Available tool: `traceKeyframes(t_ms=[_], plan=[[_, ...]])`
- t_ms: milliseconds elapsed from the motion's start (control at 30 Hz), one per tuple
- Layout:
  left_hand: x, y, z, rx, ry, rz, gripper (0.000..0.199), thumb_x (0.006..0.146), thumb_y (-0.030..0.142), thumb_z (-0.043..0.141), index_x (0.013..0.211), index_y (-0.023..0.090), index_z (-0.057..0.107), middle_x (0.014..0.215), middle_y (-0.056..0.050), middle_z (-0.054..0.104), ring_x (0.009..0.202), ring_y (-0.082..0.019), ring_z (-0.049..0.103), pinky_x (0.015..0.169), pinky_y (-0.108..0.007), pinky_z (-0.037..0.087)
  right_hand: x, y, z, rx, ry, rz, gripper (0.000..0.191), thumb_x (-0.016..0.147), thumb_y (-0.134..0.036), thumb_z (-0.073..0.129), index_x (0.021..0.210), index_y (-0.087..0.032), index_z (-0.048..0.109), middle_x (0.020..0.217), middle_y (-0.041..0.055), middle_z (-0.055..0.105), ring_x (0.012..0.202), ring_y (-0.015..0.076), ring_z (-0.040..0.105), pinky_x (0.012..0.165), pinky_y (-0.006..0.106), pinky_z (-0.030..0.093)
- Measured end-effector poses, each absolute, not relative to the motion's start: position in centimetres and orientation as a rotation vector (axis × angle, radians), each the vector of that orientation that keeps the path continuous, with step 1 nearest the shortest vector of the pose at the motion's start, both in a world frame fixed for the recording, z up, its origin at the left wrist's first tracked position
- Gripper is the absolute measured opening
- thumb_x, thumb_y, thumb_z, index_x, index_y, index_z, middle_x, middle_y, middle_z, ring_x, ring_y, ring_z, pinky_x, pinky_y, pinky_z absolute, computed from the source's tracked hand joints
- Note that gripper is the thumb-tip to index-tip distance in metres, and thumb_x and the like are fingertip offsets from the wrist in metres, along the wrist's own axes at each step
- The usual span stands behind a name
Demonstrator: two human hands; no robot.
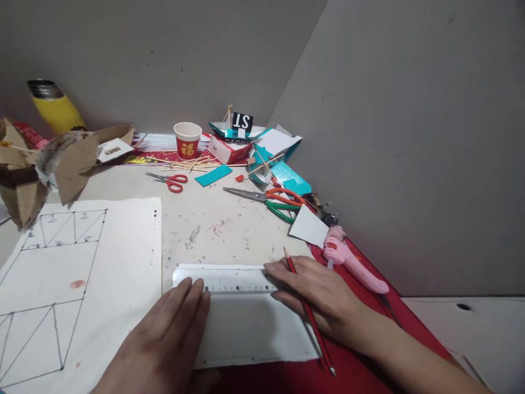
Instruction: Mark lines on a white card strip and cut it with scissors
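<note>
A clear ruler lies across the upper part of a white sheet of card at the front of the table. My left hand presses on the ruler's left end, its fingers stretched out flat. At the other end, my right hand has its thumb and fingertips on the ruler. A red pencil is tucked between the fingers of that hand, its sharpened tip pointing away from me. To the left lies a large paper sheet with ruled truss-like line drawings, partly under my left forearm.
Small red scissors, larger scissors with orange and green handles and a teal strip lie beyond the ruler. A pink glue gun rests at right. Behind stand a paper cup, wooden sticks, cardboard pieces and a yellow bottle.
</note>
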State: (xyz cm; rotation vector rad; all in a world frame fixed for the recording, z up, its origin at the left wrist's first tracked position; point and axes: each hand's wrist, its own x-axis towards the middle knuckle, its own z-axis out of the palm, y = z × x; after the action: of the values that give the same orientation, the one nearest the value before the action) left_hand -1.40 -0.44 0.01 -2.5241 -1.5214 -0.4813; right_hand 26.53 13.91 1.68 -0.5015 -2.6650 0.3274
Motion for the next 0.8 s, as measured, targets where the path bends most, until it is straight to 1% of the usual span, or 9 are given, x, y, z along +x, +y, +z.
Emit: traceKeyframes(t_ms=[67, 200, 300, 433, 600, 667, 800], plan=[[-1.6, -0.3, -0.4, -2.515, -1.453, -0.477, 0.064, 0.086, 0.042, 0.055, 0.137, 0.003, 0.047, 0.143, -0.019, 0.05, 0.132, -0.034, 0.045, 0.097, -0.04, 0.053, 26.7, 13.8, 1.6, -0.501, -2.659, 0.343, 0.046, 0.095, -0.015, 0.052, 0.14, -0.02, 0.041, 0.111, 0.0121, 0.066, 0.094, 0.0221, 0.061, 0.078, 0.037, 0.052], [-1.8, -0.1, 0.0, -2.507, -1.39, -0.395, 0.073, 0.082, 0.052, 0.058, 0.134, 0.001, 0.049, 0.138, -0.022, 0.055, 0.123, -0.034, 0.055, 0.089, -0.037, 0.057, 27.3, 13.5, 1.8, -0.557, -2.635, 0.331, 0.049, 0.093, -0.011, 0.055, 0.139, -0.019, 0.042, 0.116, 0.0135, 0.064, 0.097, 0.0225, 0.061, 0.079, 0.036, 0.052], [-1.9, -0.1, 0.3, -2.501, -1.367, -0.379, 0.074, 0.081, 0.056, 0.058, 0.133, 0.003, 0.051, 0.136, -0.021, 0.057, 0.119, -0.034, 0.057, 0.085, -0.037, 0.058, 28.0, 13.0, 2.0, -0.643, -2.615, 0.325, 0.049, 0.091, -0.009, 0.057, 0.137, -0.019, 0.044, 0.109, 0.0123, 0.065, 0.094, 0.0222, 0.061, 0.078, 0.035, 0.052], [-1.8, 0.1, 0.0, -2.496, -1.347, -0.402, 0.074, 0.078, 0.057, 0.061, 0.132, 0.007, 0.054, 0.135, -0.018, 0.058, 0.116, -0.035, 0.059, 0.083, -0.038, 0.057, 28.8, 12.3, 2.0, -0.766, -2.58, 0.302, 0.041, 0.091, -0.01, 0.058, 0.13, -0.019, 0.05, 0.097, 0.0091, 0.066, 0.083, 0.0205, 0.061, 0.073, 0.034, 0.051], [-1.7, 0.4, -0.3, -2.5, -1.323, -0.438, 0.079, 0.073, 0.061, 0.064, 0.13, 0.006, 0.055, 0.133, -0.019, 0.06, 0.114, -0.036, 0.059, 0.081, -0.039, 0.056, 29.3, 12.0, 1.5, -0.801, -2.569, 0.286, 0.04, 0.091, -0.01, 0.058, 0.129, -0.019, 0.051, 0.097, 0.0092, 0.067, 0.081, 0.0211, 0.06, 0.07, 0.033, 0.05], [-1.7, 0.4, -0.5, -2.503, -1.352, -0.44, 0.082, 0.073, 0.062, 0.063, 0.134, 0.007, 0.052, 0.135, -0.019, 0.058, 0.117, -0.036, 0.056, 0.084, -0.039, 0.054, 29.4, 12.0, 1.4, -0.803, -2.569, 0.29, 0.04, 0.091, -0.011, 0.059, 0.129, -0.019, 0.051, 0.096, 0.0096, 0.067, 0.081, 0.0214, 0.059, 0.069, 0.034, 0.049], [-1.7, 0.2, -0.9, -2.52, -1.414, -0.446, 0.09, 0.076, 0.062, 0.06, 0.145, 0.009, 0.038, 0.141, -0.016, 0.053, 0.123, -0.035, 0.052, 0.089, -0.038, 0.051, 29.6, 11.8, 1.1, -0.795, -2.558, 0.299, 0.041, 0.09, -0.01, 0.061, 0.129, -0.017, 0.051, 0.095, 0.0099, 0.068, 0.08, 0.0216, 0.058, 0.068, 0.034, 0.048]])
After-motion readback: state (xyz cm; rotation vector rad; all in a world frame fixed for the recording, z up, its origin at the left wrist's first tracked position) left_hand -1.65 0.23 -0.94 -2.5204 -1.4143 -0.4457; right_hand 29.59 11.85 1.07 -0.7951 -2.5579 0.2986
